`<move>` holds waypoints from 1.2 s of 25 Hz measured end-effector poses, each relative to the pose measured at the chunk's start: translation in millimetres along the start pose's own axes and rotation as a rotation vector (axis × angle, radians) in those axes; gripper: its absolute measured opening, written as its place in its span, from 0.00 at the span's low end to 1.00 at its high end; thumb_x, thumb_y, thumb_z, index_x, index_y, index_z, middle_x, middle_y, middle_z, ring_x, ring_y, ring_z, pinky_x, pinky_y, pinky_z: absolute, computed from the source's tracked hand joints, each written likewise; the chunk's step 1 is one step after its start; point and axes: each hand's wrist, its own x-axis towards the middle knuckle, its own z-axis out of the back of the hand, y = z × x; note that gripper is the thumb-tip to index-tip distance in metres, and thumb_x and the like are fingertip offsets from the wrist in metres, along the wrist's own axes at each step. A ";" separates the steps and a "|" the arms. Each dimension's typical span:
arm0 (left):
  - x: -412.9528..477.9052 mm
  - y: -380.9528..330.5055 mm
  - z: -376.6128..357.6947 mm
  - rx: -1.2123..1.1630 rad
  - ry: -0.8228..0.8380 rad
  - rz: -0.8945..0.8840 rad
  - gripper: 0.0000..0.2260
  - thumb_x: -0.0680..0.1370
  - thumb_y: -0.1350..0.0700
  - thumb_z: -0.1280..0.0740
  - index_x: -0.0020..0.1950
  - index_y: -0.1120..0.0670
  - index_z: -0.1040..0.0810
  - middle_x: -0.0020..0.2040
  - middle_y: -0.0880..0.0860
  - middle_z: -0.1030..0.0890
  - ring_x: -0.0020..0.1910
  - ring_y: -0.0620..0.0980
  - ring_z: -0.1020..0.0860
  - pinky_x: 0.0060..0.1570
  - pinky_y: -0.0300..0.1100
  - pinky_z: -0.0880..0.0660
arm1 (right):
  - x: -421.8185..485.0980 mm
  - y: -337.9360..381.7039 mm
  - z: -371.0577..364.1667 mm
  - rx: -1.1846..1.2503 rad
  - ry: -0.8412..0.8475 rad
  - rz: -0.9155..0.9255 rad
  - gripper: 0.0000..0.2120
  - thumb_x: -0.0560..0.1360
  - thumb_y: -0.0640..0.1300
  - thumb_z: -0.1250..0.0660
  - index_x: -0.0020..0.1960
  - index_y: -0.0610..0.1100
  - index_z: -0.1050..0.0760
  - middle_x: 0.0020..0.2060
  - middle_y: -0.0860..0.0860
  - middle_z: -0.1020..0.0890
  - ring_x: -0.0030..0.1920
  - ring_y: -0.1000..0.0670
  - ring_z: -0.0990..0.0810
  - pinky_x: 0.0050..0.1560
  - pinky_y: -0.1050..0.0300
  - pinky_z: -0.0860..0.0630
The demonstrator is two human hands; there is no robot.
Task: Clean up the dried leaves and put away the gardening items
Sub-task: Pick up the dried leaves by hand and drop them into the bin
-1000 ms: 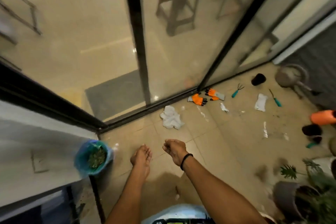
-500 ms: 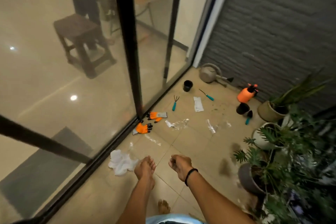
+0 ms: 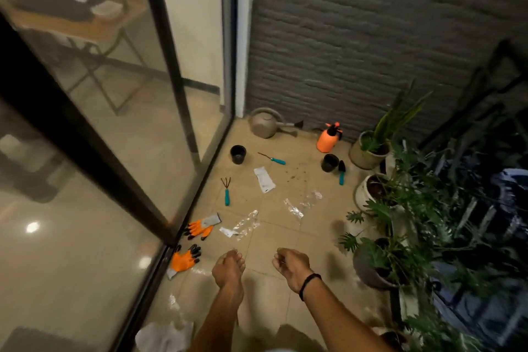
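My left hand (image 3: 228, 268) and my right hand (image 3: 291, 266) hang in front of me over the tiled floor, fingers loosely curled, holding nothing I can make out. Two orange gloves (image 3: 201, 227) (image 3: 185, 260) lie by the glass door track just left of my left hand. Farther off lie a teal-handled hand rake (image 3: 226, 190), a weeder (image 3: 273, 158) and a small trowel (image 3: 341, 171). Bits of dried leaves (image 3: 295, 174) are scattered between a white packet (image 3: 264, 179) and a black pot (image 3: 330, 162).
A watering can (image 3: 265, 123) and an orange sprayer (image 3: 327, 138) stand by the grey brick wall. Another black pot (image 3: 238, 154) sits near the door. Clear plastic wrappers (image 3: 247, 224) and a white cloth (image 3: 163, 336) litter the floor. Potted plants (image 3: 380, 260) line the right side.
My view has swung right and forward along the balcony, away from the blue bucket. The gloves and tools are now closer. Both hands stay hanging in front, holding nothing.
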 end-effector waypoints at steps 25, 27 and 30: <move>82.5 -86.4 -414.4 0.388 -0.032 -0.136 0.05 0.80 0.57 0.32 0.50 0.58 0.19 0.43 0.58 0.17 0.42 0.53 0.20 0.43 0.44 0.22 | 252.3 338.1 77.9 0.261 -0.108 -0.116 0.06 0.74 0.30 0.32 0.39 0.36 0.23 0.29 0.42 0.22 0.30 0.46 0.27 0.37 0.53 0.27; 97.1 -94.9 -439.9 0.423 -0.035 -0.128 0.05 0.80 0.56 0.32 0.47 0.56 0.18 0.43 0.56 0.16 0.44 0.53 0.18 0.47 0.47 0.21 | 269.3 352.8 76.1 0.276 -0.105 -0.151 0.06 0.74 0.30 0.33 0.39 0.36 0.24 0.30 0.42 0.23 0.31 0.46 0.26 0.36 0.54 0.25; 126.2 -109.0 -470.7 0.493 -0.014 -0.115 0.07 0.78 0.55 0.31 0.40 0.51 0.18 0.41 0.56 0.15 0.45 0.56 0.17 0.53 0.54 0.19 | 291.6 375.6 69.5 0.243 -0.104 -0.184 0.04 0.74 0.31 0.34 0.41 0.37 0.24 0.31 0.43 0.24 0.32 0.48 0.27 0.34 0.58 0.26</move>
